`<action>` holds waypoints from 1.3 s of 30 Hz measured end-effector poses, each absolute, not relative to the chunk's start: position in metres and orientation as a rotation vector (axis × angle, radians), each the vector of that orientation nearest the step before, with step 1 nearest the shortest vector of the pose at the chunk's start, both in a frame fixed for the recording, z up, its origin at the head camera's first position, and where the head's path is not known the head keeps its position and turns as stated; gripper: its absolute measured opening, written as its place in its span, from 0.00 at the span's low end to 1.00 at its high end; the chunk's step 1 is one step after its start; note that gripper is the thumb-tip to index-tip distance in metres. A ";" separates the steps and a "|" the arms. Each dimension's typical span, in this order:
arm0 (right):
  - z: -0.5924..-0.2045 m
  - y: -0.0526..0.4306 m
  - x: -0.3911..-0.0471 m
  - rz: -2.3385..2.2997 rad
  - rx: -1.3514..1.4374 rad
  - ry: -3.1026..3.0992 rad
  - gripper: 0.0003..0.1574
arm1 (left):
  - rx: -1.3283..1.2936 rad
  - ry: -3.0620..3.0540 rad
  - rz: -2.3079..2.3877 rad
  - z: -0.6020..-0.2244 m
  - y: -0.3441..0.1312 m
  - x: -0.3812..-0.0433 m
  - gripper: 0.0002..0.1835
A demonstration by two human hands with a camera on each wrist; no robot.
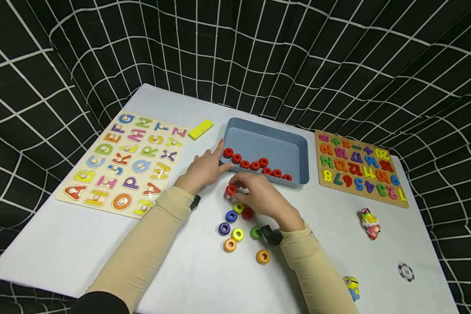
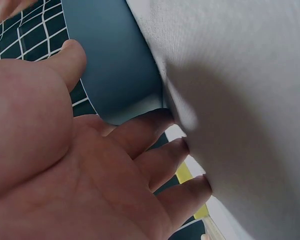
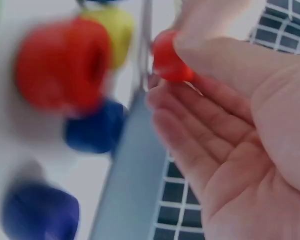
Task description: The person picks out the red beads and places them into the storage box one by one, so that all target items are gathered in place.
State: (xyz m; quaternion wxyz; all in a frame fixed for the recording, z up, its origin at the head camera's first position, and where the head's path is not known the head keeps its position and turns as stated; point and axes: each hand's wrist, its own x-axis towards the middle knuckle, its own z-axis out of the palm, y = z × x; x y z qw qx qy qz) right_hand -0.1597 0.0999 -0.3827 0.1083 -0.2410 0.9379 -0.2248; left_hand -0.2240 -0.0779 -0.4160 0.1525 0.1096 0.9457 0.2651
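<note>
My right hand (image 1: 259, 194) pinches a red ring bead (image 3: 169, 59) between thumb and fingers, just in front of the blue-grey tray (image 1: 264, 141). At the tray's near left corner is my left hand (image 1: 205, 170), its fingers and thumb extended against the walls. In the left wrist view, its fingertips (image 2: 202, 186) come down at the white tabletop. Several red beads (image 1: 255, 165) lie inside along the tray's near wall. Below the right hand, another red bead (image 1: 247, 213) sits on the table among yellow (image 1: 237, 234), blue (image 1: 231, 216), purple (image 1: 224, 228), green (image 1: 255, 232) and orange beads (image 1: 263, 257).
A wooden letter puzzle board (image 1: 121, 163) lies on the left, with a yellow block (image 1: 201, 129) beside it. To the right are a number board (image 1: 359, 168), a small figurine (image 1: 370, 224), a minion figure (image 1: 351, 288) and a poker chip (image 1: 406, 272). Black gridded curtains surround the table.
</note>
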 end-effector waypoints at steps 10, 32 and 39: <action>-0.376 0.127 -0.208 -0.917 -0.458 2.975 0.21 | 0.320 2.724 0.799 -0.419 -0.078 -0.223 0.46; -0.378 0.138 -0.221 -0.863 -0.318 2.987 0.25 | 0.305 2.713 0.800 -0.417 -0.078 -0.223 0.46; -0.366 0.135 -0.195 -0.877 -0.373 3.018 0.25 | 0.301 2.702 0.813 -0.417 -0.077 -0.223 0.46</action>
